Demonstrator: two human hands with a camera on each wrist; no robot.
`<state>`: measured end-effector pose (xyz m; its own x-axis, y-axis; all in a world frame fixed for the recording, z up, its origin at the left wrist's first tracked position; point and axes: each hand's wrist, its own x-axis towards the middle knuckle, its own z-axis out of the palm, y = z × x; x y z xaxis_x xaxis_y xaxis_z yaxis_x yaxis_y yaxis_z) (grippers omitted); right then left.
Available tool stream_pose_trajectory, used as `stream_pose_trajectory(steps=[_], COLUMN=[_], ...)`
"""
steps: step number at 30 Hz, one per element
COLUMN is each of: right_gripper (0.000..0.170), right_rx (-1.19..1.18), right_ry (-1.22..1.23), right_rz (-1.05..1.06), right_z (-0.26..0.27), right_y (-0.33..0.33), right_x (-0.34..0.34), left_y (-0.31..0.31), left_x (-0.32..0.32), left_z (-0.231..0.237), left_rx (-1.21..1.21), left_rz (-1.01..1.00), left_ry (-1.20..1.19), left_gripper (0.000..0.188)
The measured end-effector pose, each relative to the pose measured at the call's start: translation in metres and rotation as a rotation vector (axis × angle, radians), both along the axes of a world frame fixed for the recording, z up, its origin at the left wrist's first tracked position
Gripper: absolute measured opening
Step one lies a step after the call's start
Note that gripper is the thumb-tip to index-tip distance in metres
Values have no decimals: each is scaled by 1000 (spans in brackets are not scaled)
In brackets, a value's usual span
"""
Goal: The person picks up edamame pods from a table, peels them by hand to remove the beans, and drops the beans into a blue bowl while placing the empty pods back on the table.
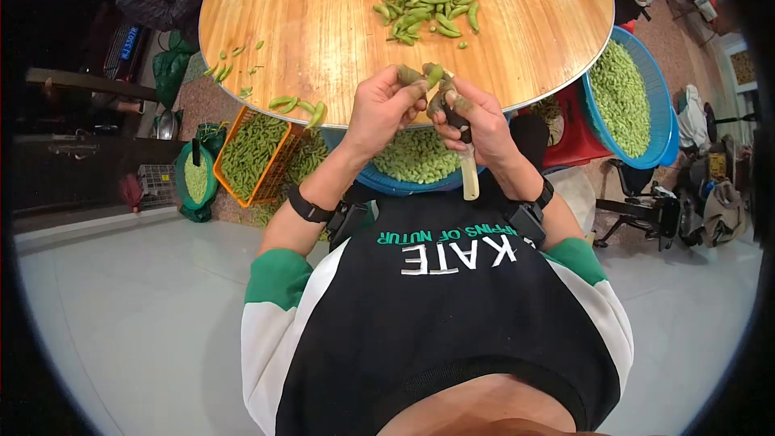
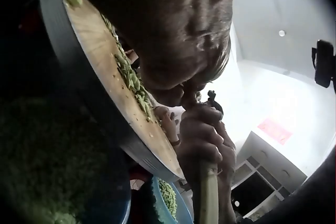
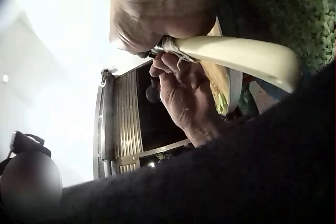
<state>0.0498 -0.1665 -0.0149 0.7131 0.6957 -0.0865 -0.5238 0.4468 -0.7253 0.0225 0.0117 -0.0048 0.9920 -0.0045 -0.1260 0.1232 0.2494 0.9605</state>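
A green pod [image 1: 434,74] shows between the two hands, above the near edge of the round wooden table [image 1: 323,40]. The left hand [image 1: 379,109] pinches it with curled fingers; dark coverings or stains show on the fingertips. In the right hand [image 1: 478,119] is a tool with a cream handle [image 1: 469,176], pointing down toward the body; its working end is hidden by fingers. In the left wrist view the right hand [image 2: 202,137] wraps round the handle [image 2: 209,195]. The right wrist view shows the handle [image 3: 236,56] beneath the right hand [image 3: 163,6], close to the left hand [image 3: 186,98].
A pile of pods [image 1: 428,4] lies on the table, with loose pods [image 1: 284,103] at its near left edge. Below the hands sits a basin of shelled beans [image 1: 413,160]. An orange crate [image 1: 284,149] stands left, a blue basket [image 1: 668,109] right. Two people sit opposite.
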Motion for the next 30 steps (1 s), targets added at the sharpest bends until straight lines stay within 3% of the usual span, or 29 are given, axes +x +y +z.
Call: stream_pose_trajectory(steps=[8, 10, 11, 13, 14, 17, 19, 20, 22, 27, 29, 30], right_gripper=[23, 25, 25, 29, 29, 33, 34, 34, 35, 34, 33, 31], right_rx=[-17, 58, 57, 184, 182, 227, 249, 247, 260, 251, 215, 181], right_ry=[43, 104, 104, 225, 224, 304, 348, 347, 363, 356, 316, 282], right_rz=[-42, 9, 9, 122, 125, 98, 80, 83, 86, 87, 74, 60], right_z=[4, 3, 3, 0, -1, -6, -10, -10, -11, -8, -8, -10], right_y=[3, 1, -1, -3, -4, -3, -1, -1, 1, 3, 3, 1], right_x=[-1, 1, 2, 4, 6, 7, 8, 8, 4, 2, 3, 3], left_y=[4, 7, 10, 17, 17, 9, 2, 2, 2, -2, -4, -5], left_x=[0, 2, 4, 9, 9, 9, 8, 7, 2, -6, -9, -11], left_z=[-9, -7, -7, -8, -9, -10, -14, -14, -9, -9, -5, -3], left_rx=[-10, -243, -244, -594, -595, -479, 674, 673, 1096, 1125, 863, 864], left_rz=[-23, -98, -98, -333, -330, -230, 49, 53, 114, 178, 157, 160], left_ry=[-77, 35, 35, 146, 144, 206, -536, -536, -847, -839, -674, -671], left_gripper=[5, 5, 5, 5, 5, 8, 10, 10, 12, 11, 7, 7])
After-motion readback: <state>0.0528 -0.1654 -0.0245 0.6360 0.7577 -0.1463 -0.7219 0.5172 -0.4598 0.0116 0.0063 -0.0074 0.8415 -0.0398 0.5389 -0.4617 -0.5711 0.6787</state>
